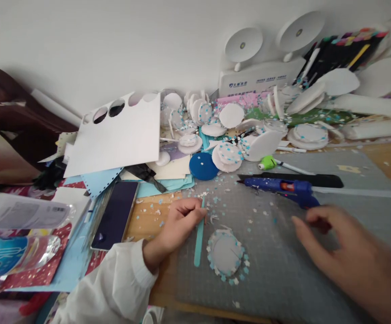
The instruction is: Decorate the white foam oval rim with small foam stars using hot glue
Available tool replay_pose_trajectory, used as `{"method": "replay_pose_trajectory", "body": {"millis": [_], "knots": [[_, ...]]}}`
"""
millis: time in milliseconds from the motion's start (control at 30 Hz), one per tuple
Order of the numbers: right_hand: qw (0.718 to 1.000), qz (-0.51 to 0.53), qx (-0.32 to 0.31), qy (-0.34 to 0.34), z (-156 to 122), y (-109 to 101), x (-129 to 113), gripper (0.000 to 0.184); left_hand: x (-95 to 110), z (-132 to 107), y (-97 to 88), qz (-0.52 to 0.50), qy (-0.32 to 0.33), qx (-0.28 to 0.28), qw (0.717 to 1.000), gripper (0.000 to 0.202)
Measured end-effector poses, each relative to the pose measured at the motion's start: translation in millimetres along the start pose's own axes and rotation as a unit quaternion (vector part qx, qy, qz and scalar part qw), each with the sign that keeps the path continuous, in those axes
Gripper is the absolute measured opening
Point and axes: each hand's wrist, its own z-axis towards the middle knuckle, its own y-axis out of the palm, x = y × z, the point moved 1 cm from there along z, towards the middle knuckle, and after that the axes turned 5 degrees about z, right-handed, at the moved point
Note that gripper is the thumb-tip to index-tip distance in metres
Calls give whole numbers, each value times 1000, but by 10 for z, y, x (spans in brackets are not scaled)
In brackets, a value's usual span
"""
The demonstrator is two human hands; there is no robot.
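Observation:
My left hand (178, 225) rests on the edge of a grey cutting mat (283, 252), fingers pinched on the top of a thin teal strip (199, 243) that lies flat on the mat. Just right of the strip lies a white foam disc (227, 254) ringed with small blue and white sequins. My right hand (343, 252) hovers over the mat at the right, blurred, fingers spread and loosely curled with nothing in them. It is just below the handle of a blue glue gun (283, 186) lying on the mat.
Behind the mat lie several sequin-decorated white discs (229, 155), a blue disc (204, 165), a green-capped pen (276, 164) and a white board with round cut-outs (117, 135). A dark phone (116, 215) lies left of my hand. Loose sequins scatter the mat.

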Motion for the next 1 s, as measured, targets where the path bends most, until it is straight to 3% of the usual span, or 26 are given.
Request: {"method": "replay_pose_trajectory", "body": {"millis": [67,167,300,467,567,700,1000], "knots": [[998,-47,33,35,10,31,143,33,29,1,15,11,5,-14,1000,36],[992,-113,51,-12,90,139,243,49,65,-5,33,26,12,-27,999,39],[988,-140,18,-65,220,270,234,44,90,-14,47,45,15,-33,998,40],[992,-105,-19,-72,329,267,200,37,122,-13,65,63,18,-42,997,42],[994,-98,20,-38,426,200,136,36,127,-5,70,68,23,-54,996,43],[994,-13,79,78,539,181,-14,35,116,1,66,72,28,-68,995,44],[992,59,5,115,317,353,-83,24,125,-2,67,58,48,-103,992,40]]}}
